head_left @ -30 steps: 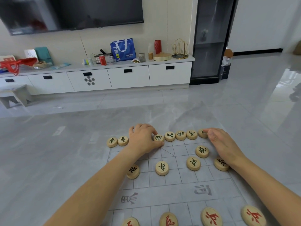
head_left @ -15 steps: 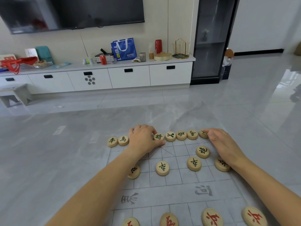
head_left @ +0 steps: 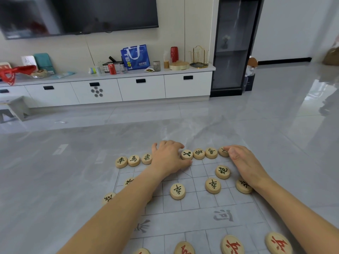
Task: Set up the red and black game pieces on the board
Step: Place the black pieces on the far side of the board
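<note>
Both grips squaring far black row [head_left: 199,154] | my left grip [head_left: 168,156]: hold unclear | right grip [head_left: 242,160] pinching end piece [head_left: 222,150] | next: even spacing

Pale wooden pieces [head_left: 177,191], glossy floor [head_left: 238,116]

The person's left hand [head_left: 168,158] and right hand [head_left: 244,164] are showing bare, and both forearms are showing uncovered down to the lower frame edge.
</note>
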{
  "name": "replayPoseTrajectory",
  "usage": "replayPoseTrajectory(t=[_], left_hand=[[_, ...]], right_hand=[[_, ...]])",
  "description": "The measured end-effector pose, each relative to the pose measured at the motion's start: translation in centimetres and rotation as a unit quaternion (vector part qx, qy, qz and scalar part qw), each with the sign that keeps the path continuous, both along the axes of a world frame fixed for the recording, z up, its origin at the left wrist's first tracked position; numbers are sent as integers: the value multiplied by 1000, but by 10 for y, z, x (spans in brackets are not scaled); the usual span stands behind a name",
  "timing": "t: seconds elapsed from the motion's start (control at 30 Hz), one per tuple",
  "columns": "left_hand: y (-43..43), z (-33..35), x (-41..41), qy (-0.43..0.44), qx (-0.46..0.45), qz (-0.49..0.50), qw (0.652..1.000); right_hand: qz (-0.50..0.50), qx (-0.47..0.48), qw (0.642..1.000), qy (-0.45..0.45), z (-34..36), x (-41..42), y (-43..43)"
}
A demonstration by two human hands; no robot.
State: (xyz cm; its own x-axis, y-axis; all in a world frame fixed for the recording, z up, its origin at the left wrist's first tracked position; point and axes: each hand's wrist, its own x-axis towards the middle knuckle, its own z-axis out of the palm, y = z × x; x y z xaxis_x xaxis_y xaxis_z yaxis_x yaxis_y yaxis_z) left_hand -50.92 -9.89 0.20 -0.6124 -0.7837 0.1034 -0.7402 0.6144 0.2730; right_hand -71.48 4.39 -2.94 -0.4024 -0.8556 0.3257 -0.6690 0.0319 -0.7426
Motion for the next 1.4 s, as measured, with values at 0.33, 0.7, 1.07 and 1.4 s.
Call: replayPoseTrajectory(t=[0.33,0.7,1.07,1.4], left_hand=[[-2,-4,-3,32,20,15,999],[0,0,-4,4,29,-2,1000],[-1,-2,-11,22,21,45,999],[0,-4,-12,22,22,58,998]], right_hand=[[-3,1,1000,-2,2,2,1],[-8,-5,1000,-3,3,4,1],[-8,-2,1000,1,6,6,2],[-6,10,1000,3,5,4,2]])
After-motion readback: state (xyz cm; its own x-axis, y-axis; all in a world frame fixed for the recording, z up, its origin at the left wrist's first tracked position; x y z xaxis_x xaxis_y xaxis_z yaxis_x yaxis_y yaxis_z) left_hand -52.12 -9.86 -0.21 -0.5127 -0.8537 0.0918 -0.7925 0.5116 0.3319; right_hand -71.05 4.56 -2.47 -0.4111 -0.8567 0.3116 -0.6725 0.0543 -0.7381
